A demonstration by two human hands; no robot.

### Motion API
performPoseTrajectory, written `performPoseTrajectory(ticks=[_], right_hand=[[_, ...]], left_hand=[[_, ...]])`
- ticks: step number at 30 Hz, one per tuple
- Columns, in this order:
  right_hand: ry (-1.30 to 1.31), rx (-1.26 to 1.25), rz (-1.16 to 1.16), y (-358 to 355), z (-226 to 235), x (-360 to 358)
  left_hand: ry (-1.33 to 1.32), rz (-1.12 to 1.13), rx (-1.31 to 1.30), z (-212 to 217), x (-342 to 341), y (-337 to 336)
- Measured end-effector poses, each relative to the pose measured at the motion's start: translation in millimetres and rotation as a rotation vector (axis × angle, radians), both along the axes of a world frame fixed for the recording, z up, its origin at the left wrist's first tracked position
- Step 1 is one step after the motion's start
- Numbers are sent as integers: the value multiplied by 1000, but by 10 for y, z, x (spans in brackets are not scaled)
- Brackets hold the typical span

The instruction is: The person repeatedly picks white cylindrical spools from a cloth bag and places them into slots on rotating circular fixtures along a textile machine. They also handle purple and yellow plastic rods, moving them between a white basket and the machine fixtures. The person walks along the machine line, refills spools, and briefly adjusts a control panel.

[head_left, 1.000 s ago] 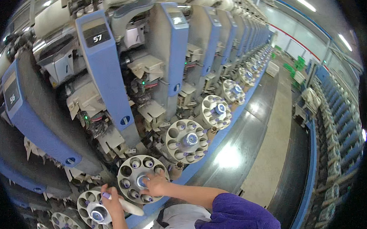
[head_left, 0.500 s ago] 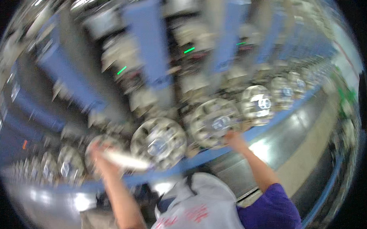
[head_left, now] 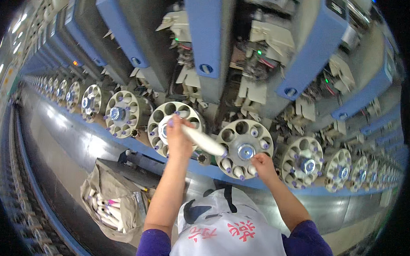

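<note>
My left hand [head_left: 180, 137] is closed round the upper end of a white yarn bobbin [head_left: 202, 139] with a purple tip. It hovers in front of one round cream magazine [head_left: 152, 125], hiding part of it. The bobbin slants down to the right, its tip overlapping the rim of the neighbouring round magazine [head_left: 245, 134]. This second magazine has a shiny metal hub [head_left: 246, 152] and several white bobbins standing in its pockets, while other pockets show dark. At its lower right edge my right hand [head_left: 264, 166] has fingers pinched beside a bobbin; what they grip is too small to make out.
Similar magazines [head_left: 302, 162] run along a blue rail to both sides, beneath blue machine housings [head_left: 204, 36]. At lower left, an open beige cloth bag [head_left: 107, 175] holds several white bobbins beside a dark container [head_left: 133, 171]. Another machine row [head_left: 30, 204] stands at far left.
The view has turned and sharpened, bringing the bobbin bag fully into sight. My hands are closer together; the left still holds the bobbin, the right stays at a magazine's edge.
</note>
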State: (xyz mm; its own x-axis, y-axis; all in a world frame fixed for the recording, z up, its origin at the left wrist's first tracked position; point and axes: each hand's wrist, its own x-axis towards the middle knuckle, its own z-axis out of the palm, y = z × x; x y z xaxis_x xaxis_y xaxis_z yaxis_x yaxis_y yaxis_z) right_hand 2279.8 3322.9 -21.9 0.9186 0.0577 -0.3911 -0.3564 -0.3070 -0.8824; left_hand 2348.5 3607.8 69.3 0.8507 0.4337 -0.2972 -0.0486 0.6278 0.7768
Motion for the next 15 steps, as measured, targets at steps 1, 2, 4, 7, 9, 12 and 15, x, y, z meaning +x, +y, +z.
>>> performPoseTrajectory(ticks=[1,2,4,7,9,12,15], right_hand=[[-323,-150,67,39,-56,132],[-576,-321,99,116,-85,240],[-764,-403,281,249,-46,423],[147,504,423,324,95,517],[339,516,-47,203,132,479],[74,199,-198,-33,-90,393],[-626,-498,347,-76,-440,401]], left_hand=[[44,-28,-25,-24,80,-90],[12,-64,-10,-33,179,-189],[-25,-136,-300,-23,346,-355],[-31,-244,-379,-2,553,-338],[2,-208,-101,-78,677,-223],[74,-18,487,-450,738,-360],[-161,-105,1115,-972,585,-773]])
